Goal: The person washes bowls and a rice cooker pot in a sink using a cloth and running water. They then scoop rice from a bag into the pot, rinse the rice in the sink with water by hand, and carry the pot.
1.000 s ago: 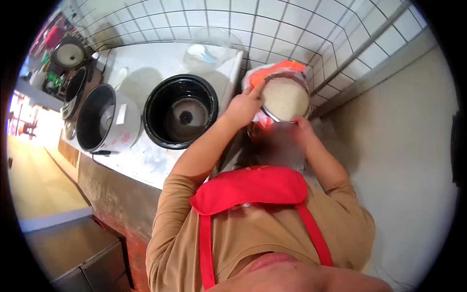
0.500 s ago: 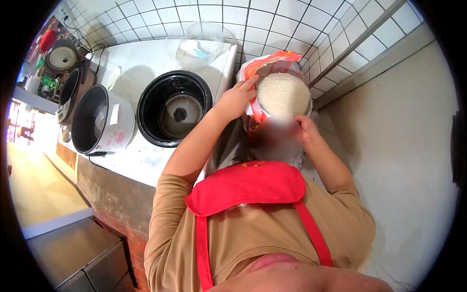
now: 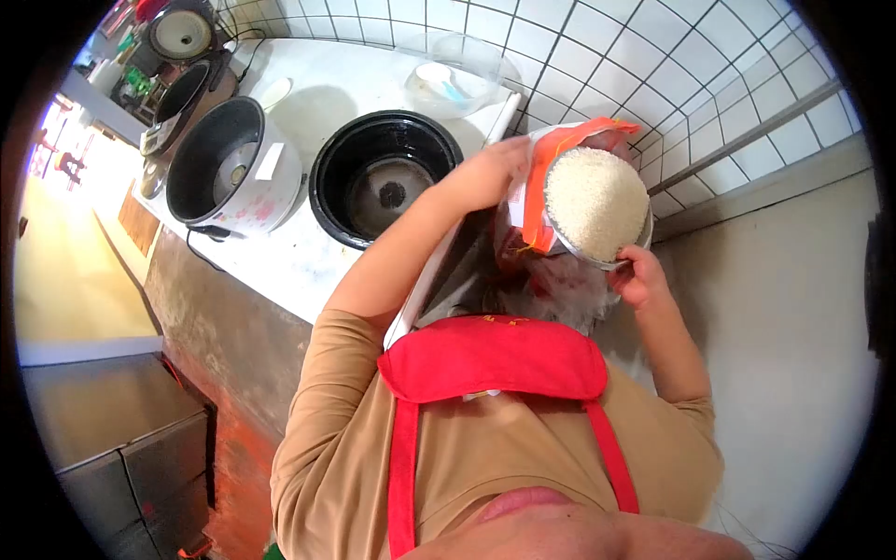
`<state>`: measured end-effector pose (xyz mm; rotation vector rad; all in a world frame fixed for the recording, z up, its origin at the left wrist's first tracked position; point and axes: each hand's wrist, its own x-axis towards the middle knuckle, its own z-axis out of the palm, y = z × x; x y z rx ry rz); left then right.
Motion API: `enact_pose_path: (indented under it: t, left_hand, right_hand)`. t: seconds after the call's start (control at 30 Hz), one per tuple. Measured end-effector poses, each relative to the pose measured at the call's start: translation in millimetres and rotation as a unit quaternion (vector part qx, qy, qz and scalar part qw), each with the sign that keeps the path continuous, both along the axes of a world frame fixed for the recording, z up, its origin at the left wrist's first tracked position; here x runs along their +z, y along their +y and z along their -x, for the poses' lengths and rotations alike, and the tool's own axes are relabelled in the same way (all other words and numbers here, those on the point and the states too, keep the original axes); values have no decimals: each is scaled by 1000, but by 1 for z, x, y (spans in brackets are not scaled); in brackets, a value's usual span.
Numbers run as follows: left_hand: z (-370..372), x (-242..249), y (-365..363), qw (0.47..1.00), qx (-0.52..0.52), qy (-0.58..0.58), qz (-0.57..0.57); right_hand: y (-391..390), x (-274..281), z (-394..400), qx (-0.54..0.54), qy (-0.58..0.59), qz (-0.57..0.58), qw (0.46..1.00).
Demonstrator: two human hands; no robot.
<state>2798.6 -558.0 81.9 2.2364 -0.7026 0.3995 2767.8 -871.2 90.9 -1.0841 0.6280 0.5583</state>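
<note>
Heaped white rice (image 3: 597, 196) fills a round metal bowl (image 3: 651, 224) at the mouth of a bag with an orange band (image 3: 537, 210). My right hand (image 3: 640, 278) grips the bowl's near right rim, thumb at the rice. At the bag's left upper edge is my left hand (image 3: 495, 173), its fingers closed on the bag and slightly blurred. The bag's lower part and the bowl's underside are mostly hidden. To the left of the bag, a black pot (image 3: 385, 117) with a little cloudy liquid in its bottom stands on the white counter.
Left of the black pot stands a white floral rice cooker (image 3: 280, 201) with a dark inside. A clear plastic bowl (image 3: 476, 58) holding a white and blue scoop (image 3: 437, 75) sits at the counter's back. Tiled walls (image 3: 616, 37) rise behind the bag.
The bowl of rice has come up and to the right at the bag's mouth, with my right hand on its rim. My left hand has shifted along the bag's edge. The camera view has moved.
</note>
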Motion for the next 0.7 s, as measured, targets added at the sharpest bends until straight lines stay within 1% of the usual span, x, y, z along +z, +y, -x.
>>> enact_pose_path:
  t: [0.1,0.13,0.17,0.23,0.27,0.3,0.33,0.37,0.4,0.47,0.53,0.57,0.63,0.67,0.7]
  left_hand:
    - [0,9,27,995,81,2,50]
    - [2,15,37,990,108,17,89]
    - [5,21,48,982,145,73,96]
    - [6,22,73,968,153,98,173]
    - [9,25,87,958,154,150,192]
    - [13,29,97,939,139,198,245]
    - [16,31,109,927,136,223,269]
    - [18,33,120,914,132,247,293]
    - [21,32,131,909,109,248,316]
    - [28,38,149,906,114,252,322]
    - [32,39,163,893,123,271,339]
    - [36,40,170,895,128,270,331]
    - [42,39,182,899,140,267,317]
    - [38,24,191,897,150,251,333]
    - [39,20,195,896,152,247,335]
  right_hand:
    - [16,6,-5,32,-23,-16,999]
    - [26,8,-7,40,-32,-24,998]
    - [37,10,-9,54,-33,-20,998]
    - [63,17,-12,83,-38,-13,996]
    - [75,28,-12,134,-34,7,990]
    - [91,30,-11,147,-42,-25,988]
    - [110,32,-10,160,-51,-57,984]
    - [126,34,-12,173,-59,-90,979]
    - [138,28,-19,186,-58,-94,976]
    - [161,2,-36,212,-54,-100,971]
    - [185,-1,-45,258,-64,-91,960]
    - [197,-2,-50,282,-69,-87,953]
    - [218,-6,-56,289,-99,-49,951]
    - [227,-7,-58,293,-118,-38,948]
    - [235,-6,-60,297,-136,-27,945]
